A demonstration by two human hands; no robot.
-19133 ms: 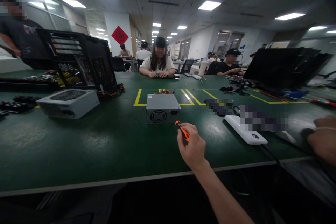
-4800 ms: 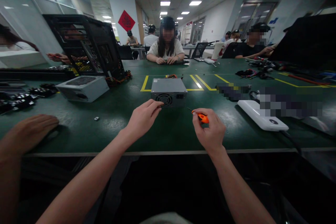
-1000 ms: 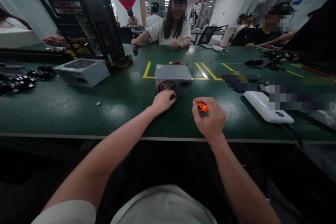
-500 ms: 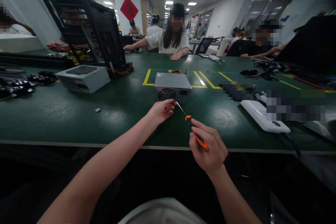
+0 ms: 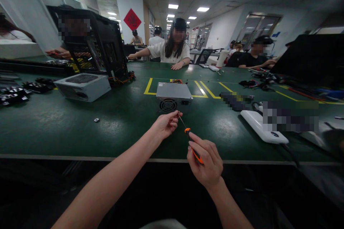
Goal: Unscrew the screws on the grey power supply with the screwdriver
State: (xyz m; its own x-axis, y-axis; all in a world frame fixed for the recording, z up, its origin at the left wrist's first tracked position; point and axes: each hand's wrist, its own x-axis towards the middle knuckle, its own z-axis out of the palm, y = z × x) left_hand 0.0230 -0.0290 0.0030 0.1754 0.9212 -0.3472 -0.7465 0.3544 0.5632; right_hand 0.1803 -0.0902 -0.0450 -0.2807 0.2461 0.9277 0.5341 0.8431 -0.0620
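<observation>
My right hand is closed around the orange and black handle of a screwdriver, its thin metal shaft pointing forward and left. The shaft's tip meets the pinched fingertips of my left hand. Whatever lies in that pinch is too small to make out. Just beyond both hands sits a grey computer power supply on the green table. Its fan grille and power socket face me, and coloured wires show behind it. My left fingertips overlap its lower front edge in view; whether they touch it I cannot tell.
A second power supply lies to the left, before a black computer case. A small metal piece rests at left. On the right are a white power bank and cables. A person sits opposite.
The view has tipped up, so the table sits lower in it. My right hand and the screwdriver have shifted slightly left, while my left hand keeps its pinch at the tip.
</observation>
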